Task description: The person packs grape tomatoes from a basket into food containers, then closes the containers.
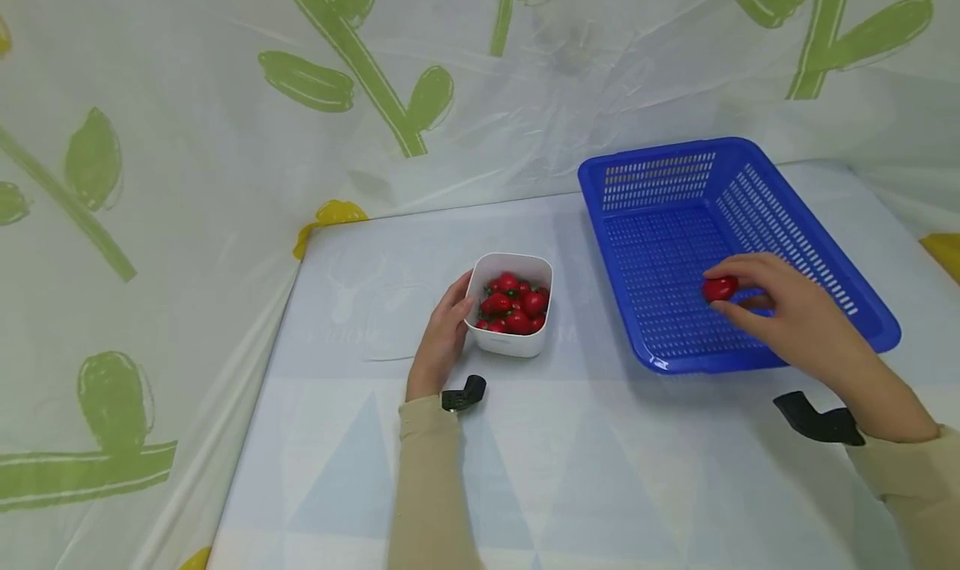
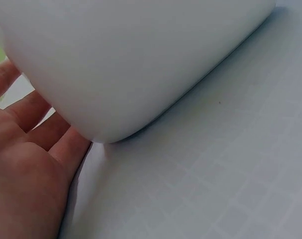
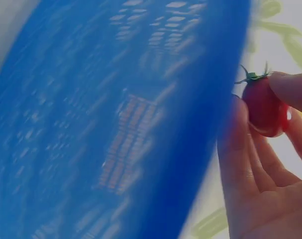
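Observation:
My right hand [image 1: 787, 303] holds a red cherry tomato [image 1: 720, 288] between thumb and fingers, over the near right part of a blue plastic basket [image 1: 648, 337]. In the right wrist view the tomato [image 3: 264, 107] shows a green calyx on top. My left hand [image 1: 444, 332] rests against the left side of a small white square container [image 1: 510, 345]. Several red cherry tomatoes [image 1: 516, 303] lie inside that container. The left wrist view shows fingers [image 2: 29, 109] extended along the white wall [image 2: 116, 64]; their tips are partly hidden behind it.
The blue basket has slotted walls, and no tomato shows on its visible floor. A pale cloth with light blue triangles covers the table [image 1: 585, 470]. Behind it hangs a white sheet [image 1: 210, 120] with green leaf prints. Both wrists carry black camera mounts.

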Demonstrator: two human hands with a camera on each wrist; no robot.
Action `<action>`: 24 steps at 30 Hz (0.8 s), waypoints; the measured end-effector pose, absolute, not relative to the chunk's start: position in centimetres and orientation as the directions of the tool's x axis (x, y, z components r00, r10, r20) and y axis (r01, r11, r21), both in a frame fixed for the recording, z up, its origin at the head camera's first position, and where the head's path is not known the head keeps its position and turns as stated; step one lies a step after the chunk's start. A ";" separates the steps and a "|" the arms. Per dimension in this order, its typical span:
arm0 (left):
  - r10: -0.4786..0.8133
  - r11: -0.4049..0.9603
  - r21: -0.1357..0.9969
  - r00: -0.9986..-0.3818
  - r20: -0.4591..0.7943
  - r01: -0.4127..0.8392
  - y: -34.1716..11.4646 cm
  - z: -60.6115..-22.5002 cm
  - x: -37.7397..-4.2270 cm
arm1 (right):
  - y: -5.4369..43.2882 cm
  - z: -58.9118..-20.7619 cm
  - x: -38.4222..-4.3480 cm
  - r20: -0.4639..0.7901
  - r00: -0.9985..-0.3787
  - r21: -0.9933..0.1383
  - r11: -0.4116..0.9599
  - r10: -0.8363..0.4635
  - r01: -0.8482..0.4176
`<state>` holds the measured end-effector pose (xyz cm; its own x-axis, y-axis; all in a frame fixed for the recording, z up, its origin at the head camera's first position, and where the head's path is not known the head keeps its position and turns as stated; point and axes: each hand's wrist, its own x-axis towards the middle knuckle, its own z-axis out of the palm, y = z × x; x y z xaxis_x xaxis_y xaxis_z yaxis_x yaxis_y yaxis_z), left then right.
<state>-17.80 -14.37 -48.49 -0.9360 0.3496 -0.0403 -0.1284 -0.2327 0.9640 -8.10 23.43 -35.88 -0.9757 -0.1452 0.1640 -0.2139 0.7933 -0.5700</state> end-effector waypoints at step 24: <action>0.416 -0.308 0.947 -0.908 0.045 -0.094 -14.5 -48.8 -17.7 | 11.5 -35.5 -10.8 0.270 -0.951 -0.815 0.491 -0.152 -0.309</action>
